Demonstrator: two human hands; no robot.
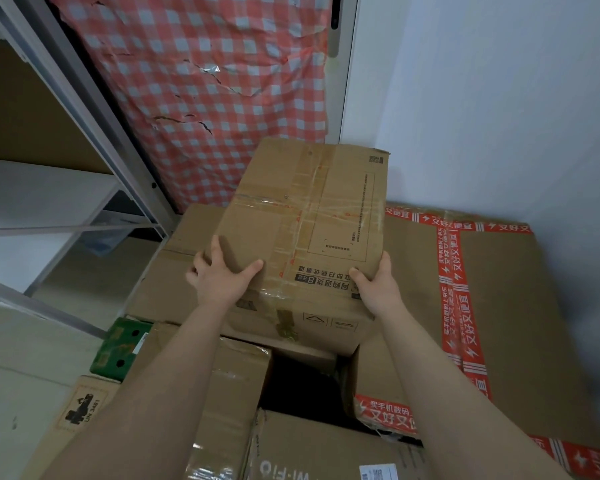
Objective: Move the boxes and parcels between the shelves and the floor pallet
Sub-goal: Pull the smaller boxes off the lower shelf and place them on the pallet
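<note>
Grip of left hand [219,279] and right hand [378,285] on near corners of taped brown rectangular cardboard box [302,220], over red-taped brown cartons [520,306].

Pretty tight in here: shelf frame [127,143] crowds the left, wall [499,98] hems the right, only a dark gap [302,386] opens between the red-taped box [520,323] and lower cartons [326,455].

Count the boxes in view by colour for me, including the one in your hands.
Brown cardboard boxes, clear or brown tape: 5 (held box, box under it, tall taped box, UN 3481 box, Wi-Fi box)
Brown cardboard box with red printed tape: 1
Green cardboard box with round holes: 1
Total: 7
</note>
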